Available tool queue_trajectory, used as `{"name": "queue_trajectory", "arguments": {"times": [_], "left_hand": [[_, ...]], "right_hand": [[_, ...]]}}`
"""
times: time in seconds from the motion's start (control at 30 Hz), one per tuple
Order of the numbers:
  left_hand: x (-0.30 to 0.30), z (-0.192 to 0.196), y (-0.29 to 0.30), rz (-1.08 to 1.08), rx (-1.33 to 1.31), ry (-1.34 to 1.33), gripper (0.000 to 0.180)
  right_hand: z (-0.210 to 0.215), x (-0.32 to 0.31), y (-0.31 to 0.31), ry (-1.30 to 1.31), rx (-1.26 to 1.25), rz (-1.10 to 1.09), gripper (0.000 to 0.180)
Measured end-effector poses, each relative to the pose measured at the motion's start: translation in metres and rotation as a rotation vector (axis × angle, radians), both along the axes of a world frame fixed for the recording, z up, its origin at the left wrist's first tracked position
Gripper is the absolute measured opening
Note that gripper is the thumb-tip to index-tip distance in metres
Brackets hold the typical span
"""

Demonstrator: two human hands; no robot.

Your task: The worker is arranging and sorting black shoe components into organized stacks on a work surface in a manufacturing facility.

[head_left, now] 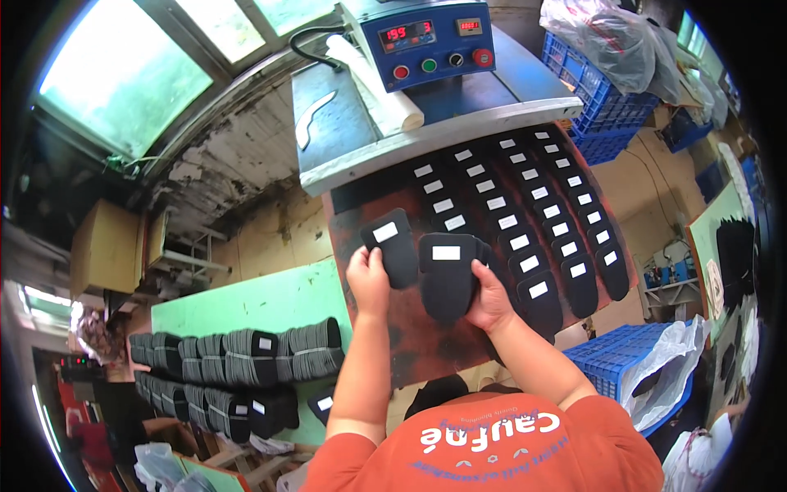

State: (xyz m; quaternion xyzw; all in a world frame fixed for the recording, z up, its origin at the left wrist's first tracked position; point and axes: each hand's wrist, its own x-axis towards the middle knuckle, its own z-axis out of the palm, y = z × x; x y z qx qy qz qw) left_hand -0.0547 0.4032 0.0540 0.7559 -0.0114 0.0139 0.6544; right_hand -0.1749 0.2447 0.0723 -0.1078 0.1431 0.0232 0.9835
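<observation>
My left hand (366, 281) pinches the edge of a black oblong pad (399, 260) that has a white label near its top end. In my right hand (491, 300) is a small stack of similar black pads (448, 293), gripped at its right side with the thumb on top. Both are above the reddish-brown board (426, 348). To the right, columns of overlapping black pads (541, 313) lie on the board, each showing a white label. They run back toward the metal front edge of a press machine (443, 141).
A blue control box (428, 51) with red displays and buttons tops the machine, beside a white roll (385, 94). Bundled black pads (246, 358) line the green table (246, 299) at left. Blue crates (602, 361) stand at right, some with plastic bags.
</observation>
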Motion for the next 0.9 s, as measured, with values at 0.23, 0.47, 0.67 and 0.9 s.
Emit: {"name": "queue_trajectory", "arguments": {"times": [0.23,0.47,0.67,0.9], "left_hand": [[0.144,-0.057,-0.026,0.073,0.209,-0.094,0.031],[0.121,-0.028,-0.028,-0.063,0.481,-0.346,0.033],[0.075,-0.01,-0.019,-0.362,-0.241,0.24,0.02],[0.118,-0.034,-0.007,-0.088,0.442,-0.124,0.034]], "right_hand": [[-0.006,0.012,-0.014,0.063,-0.12,-0.08,0.047],[-0.015,0.037,-0.009,0.177,-0.338,-0.188,0.037],[-0.02,0.056,-0.015,0.163,-0.31,-0.192,0.04],[-0.019,0.053,-0.022,0.127,-0.116,-0.153,0.035]]}}
